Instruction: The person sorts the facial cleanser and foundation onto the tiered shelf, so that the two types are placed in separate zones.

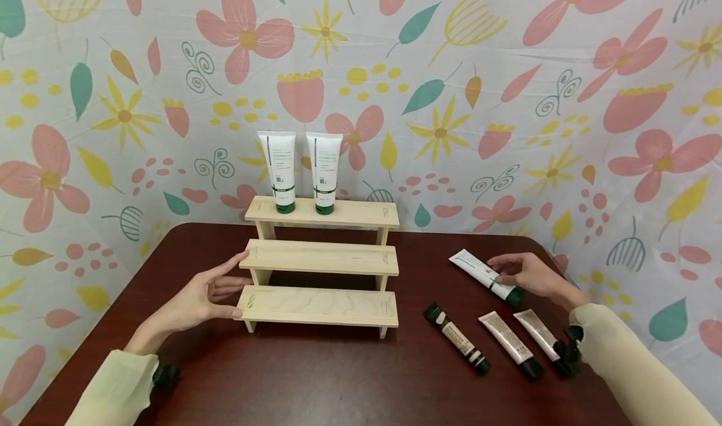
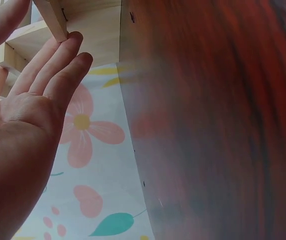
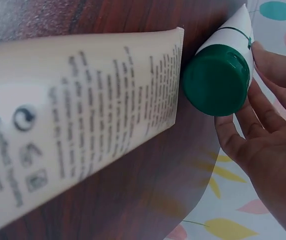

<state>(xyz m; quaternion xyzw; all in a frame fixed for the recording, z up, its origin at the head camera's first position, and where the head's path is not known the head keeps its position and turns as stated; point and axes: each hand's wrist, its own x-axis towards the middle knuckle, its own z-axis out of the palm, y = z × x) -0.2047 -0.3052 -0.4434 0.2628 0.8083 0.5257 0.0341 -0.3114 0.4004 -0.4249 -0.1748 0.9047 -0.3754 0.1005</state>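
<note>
A three-tier wooden stand (image 1: 321, 257) stands on the table, two white tubes with green caps upright on its top tier: a left tube (image 1: 280, 169) and a right tube (image 1: 324, 170). At the stand's left end, my left hand (image 1: 194, 297) touches the lower tiers with thumb and fingers extended; in the left wrist view, straight fingertips (image 2: 75, 40) meet the wood. On the right, another white tube (image 1: 476, 270) lies on its side. My right hand (image 1: 530, 275) grips it near its green cap (image 3: 215, 80), thumb and fingers on opposite sides.
A black-capped dark tube (image 1: 457, 338), a pinkish tube (image 1: 504, 337) and a second pinkish tube (image 1: 538, 333) lie nearer on the brown table (image 1: 338, 382). A printed tube (image 3: 83, 110) looms close in the right wrist view. Behind hangs a flowered cloth (image 1: 361, 69).
</note>
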